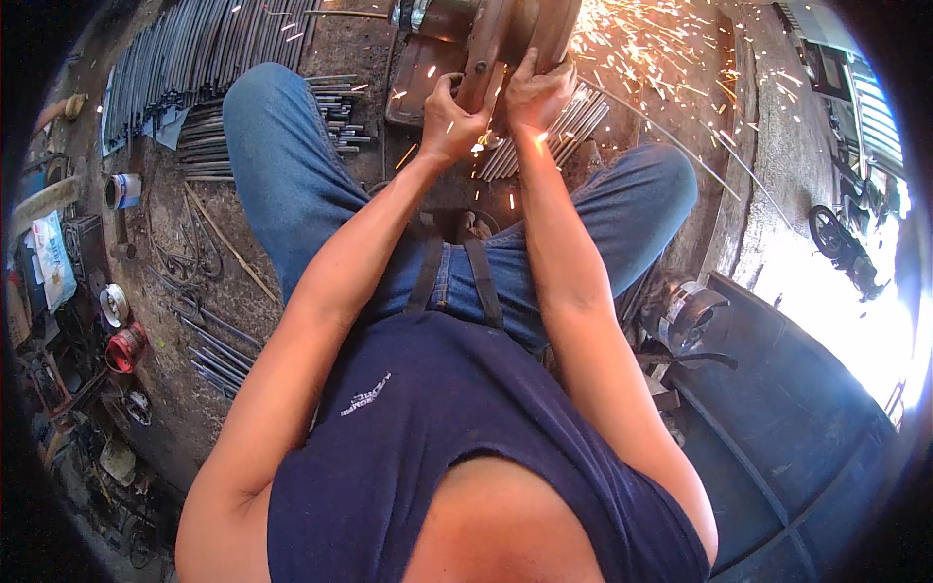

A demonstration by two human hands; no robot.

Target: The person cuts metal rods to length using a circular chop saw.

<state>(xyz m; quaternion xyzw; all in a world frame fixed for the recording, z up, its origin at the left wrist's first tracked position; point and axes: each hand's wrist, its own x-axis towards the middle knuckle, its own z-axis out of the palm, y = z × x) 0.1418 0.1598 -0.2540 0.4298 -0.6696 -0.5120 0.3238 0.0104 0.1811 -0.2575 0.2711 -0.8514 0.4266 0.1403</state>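
Note:
I sit with my knees apart, looking down at both arms stretched forward. My left hand (449,119) and my right hand (536,95) both grip the handle of a cut-off saw (505,34) at the top of the view. Its round guard is between my hands. Orange sparks (646,44) spray to the right from the blade. A bundle of thin metal rods (573,126) lies under the saw, just beyond my right hand. The blade itself is hidden behind the guard and my hands.
Many long metal rods (185,53) lie in a heap at the upper left, with shorter ones (219,355) by my left leg. A red can (124,348) and a small tin (123,190) stand at the left. A dark tub (777,418) sits at the right, a motorbike (844,243) beyond.

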